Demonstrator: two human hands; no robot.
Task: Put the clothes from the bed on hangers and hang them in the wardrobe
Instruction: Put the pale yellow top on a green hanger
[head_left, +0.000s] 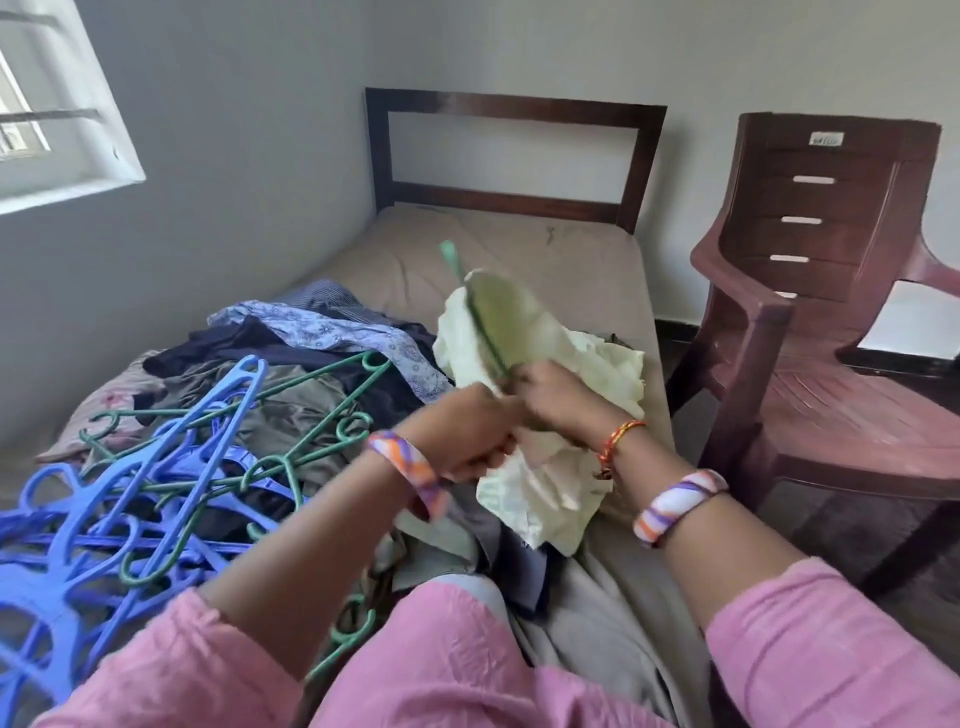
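A pale yellow-green garment (550, 364) is held up over the bed (519, 249). A green hanger (470, 301) runs into it, one end sticking out at the top. My left hand (467, 431) grips the garment's lower part near the hanger. My right hand (556, 397) pinches the cloth right beside it. A heap of dark, olive and blue patterned clothes (322, 358) lies on the bed to the left. On the heap rests a tangle of blue hangers (130, 488) and green hangers (291, 415). No wardrobe is in view.
A brown plastic chair (831, 332) stands close to the bed's right side. The dark wooden headboard (514, 156) stands against the far wall. A window (57, 104) is at the upper left. Pink sleeves fill the bottom of the view.
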